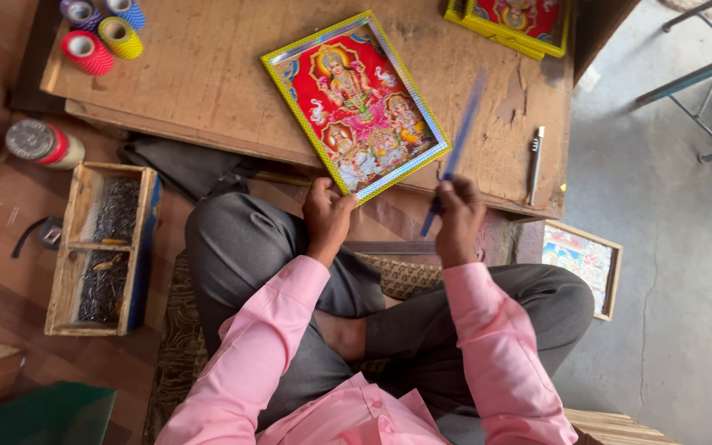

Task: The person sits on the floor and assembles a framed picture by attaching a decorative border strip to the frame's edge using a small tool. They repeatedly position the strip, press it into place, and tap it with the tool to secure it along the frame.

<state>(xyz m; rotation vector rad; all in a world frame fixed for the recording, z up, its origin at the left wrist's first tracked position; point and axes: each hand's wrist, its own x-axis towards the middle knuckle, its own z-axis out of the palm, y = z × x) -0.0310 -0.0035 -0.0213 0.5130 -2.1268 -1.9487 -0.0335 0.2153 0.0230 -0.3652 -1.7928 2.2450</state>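
Our left hand (327, 216) fingers pinch the framed picture (356, 105); our right hand (457, 217) fingers clamp a blue strip (459, 144).

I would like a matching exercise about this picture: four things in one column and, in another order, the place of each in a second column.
Things:
1. framed picture
2. blue strip
3. tape rolls
4. wooden box of nails

Places:
A. on the floor, left of the person's knee
B. at the far left corner of the wooden board
C. held in the right hand
D. on the board, its near corner touched by the left hand

Pairs: 1-D, 2-C, 3-B, 4-A
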